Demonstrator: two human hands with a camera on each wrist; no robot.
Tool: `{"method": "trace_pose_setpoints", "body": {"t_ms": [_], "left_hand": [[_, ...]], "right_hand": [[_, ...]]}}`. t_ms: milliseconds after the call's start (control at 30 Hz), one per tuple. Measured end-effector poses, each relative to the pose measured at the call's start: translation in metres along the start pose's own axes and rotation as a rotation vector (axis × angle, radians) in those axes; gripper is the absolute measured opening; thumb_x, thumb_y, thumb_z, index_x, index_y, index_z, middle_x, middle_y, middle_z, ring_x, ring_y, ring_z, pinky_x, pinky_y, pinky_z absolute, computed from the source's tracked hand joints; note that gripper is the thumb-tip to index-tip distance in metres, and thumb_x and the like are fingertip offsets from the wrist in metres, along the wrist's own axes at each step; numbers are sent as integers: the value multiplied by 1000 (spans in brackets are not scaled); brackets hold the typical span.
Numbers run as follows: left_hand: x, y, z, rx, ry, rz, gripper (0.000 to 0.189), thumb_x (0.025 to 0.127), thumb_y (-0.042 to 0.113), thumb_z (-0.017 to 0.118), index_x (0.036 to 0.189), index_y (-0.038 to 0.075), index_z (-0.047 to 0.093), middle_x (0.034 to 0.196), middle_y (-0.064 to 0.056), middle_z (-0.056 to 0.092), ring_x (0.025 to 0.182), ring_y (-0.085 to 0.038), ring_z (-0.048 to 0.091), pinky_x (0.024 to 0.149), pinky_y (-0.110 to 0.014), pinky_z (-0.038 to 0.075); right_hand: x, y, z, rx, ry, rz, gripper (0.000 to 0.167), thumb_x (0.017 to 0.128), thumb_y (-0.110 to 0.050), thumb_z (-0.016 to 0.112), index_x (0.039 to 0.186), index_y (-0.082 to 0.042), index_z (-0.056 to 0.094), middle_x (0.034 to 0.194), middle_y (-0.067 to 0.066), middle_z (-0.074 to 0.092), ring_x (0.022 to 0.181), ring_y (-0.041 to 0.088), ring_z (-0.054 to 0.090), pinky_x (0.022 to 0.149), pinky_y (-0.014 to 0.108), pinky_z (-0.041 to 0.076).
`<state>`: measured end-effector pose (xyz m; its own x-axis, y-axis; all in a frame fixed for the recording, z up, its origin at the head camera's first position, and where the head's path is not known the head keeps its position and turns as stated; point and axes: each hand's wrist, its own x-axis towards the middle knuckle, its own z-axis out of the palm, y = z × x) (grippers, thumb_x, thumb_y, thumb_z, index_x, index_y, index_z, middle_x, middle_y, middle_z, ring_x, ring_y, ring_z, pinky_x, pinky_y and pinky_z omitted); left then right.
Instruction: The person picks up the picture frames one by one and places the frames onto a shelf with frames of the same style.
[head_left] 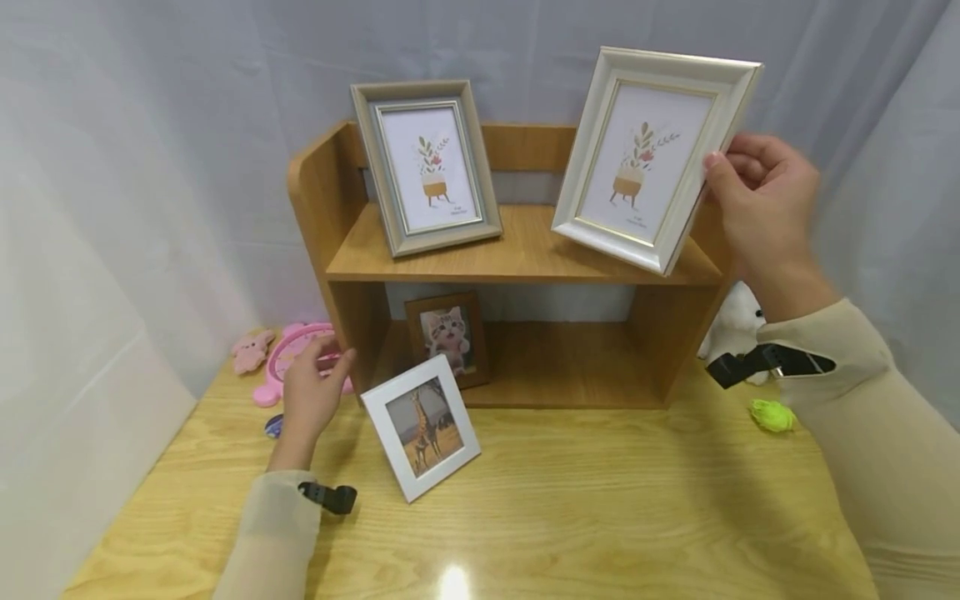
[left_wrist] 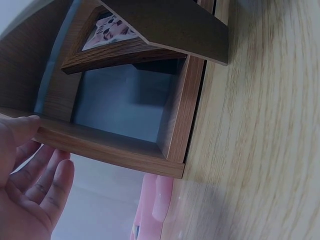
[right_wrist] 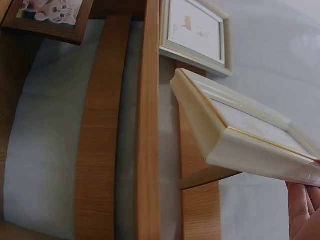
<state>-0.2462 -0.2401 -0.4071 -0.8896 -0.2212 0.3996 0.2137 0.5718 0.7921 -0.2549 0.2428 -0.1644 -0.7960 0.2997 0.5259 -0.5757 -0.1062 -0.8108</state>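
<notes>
My right hand (head_left: 772, 196) pinches the right edge of a white picture frame (head_left: 738, 92) with a potted-plant print. The frame tilts over the right part of the wooden shelf's upper board (head_left: 525, 242). In the right wrist view, fingertips (right_wrist: 302, 205) show at the frame's edge. My left hand (head_left: 311, 400) is at the shelf's left side panel (head_left: 341, 317), fingers loosely bent. In the left wrist view its thumb overlaps the panel's edge, and the other fingers (left_wrist: 57, 187) lie on the outer side.
A beige-grey frame (head_left: 483, 183) stands on the upper board, a brown kitten frame (head_left: 480, 333) below. A white giraffe frame (head_left: 463, 417) stands before the shelf. Pink items (head_left: 273, 392) lie left; a white plush toy (head_left: 738, 321) and a lime-green object (head_left: 772, 415) lie right.
</notes>
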Motion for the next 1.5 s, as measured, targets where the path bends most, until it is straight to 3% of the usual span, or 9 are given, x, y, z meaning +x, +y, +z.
{"method": "trace_pose_setpoints", "body": {"t_ms": [300, 800, 967, 1167, 1500], "left_hand": [[-1, 1, 1, 0, -5, -2, 41, 98, 27, 63, 129, 1, 59, 122, -21, 64, 105, -38, 64, 90, -50, 54], [0, 3, -1, -2, -16, -9, 40, 99, 28, 62, 129, 2, 59, 124, -20, 63, 107, -39, 63, 92, -51, 53], [0, 2, -1, -1, -23, -11, 40, 99, 29, 62, 129, 2, 59, 124, -20, 63, 108, -38, 63, 92, -51, 53], [0, 1, -1, -1, -26, -12, 41, 99, 30, 61, 130, 3, 59, 125, -20, 63, 108, -38, 63, 92, -51, 53], [1, 1, -1, -10, -35, -19, 41, 99, 31, 62, 130, 4, 59, 125, -19, 63, 109, -37, 62, 93, -51, 53]], "right_hand": [[9, 14, 6, -17, 31, 46, 24, 84, -1, 76, 106, 1, 68, 96, 11, 71, 87, 21, 67, 71, 19, 58], [15, 28, 9, -229, -7, 58, 35, 91, -8, 70, 124, -1, 65, 100, 9, 69, 92, 19, 66, 72, 17, 57], [15, 27, 9, -189, -20, 77, 35, 91, -3, 69, 126, 0, 64, 100, 9, 69, 91, 19, 66, 69, 18, 58], [13, 27, 10, -128, -50, 153, 39, 92, -5, 67, 131, -5, 61, 111, 10, 65, 102, 21, 63, 74, 20, 57], [7, 27, 9, -176, -13, 152, 42, 92, -8, 69, 133, -7, 60, 111, 7, 65, 100, 20, 64, 73, 18, 57]]}}
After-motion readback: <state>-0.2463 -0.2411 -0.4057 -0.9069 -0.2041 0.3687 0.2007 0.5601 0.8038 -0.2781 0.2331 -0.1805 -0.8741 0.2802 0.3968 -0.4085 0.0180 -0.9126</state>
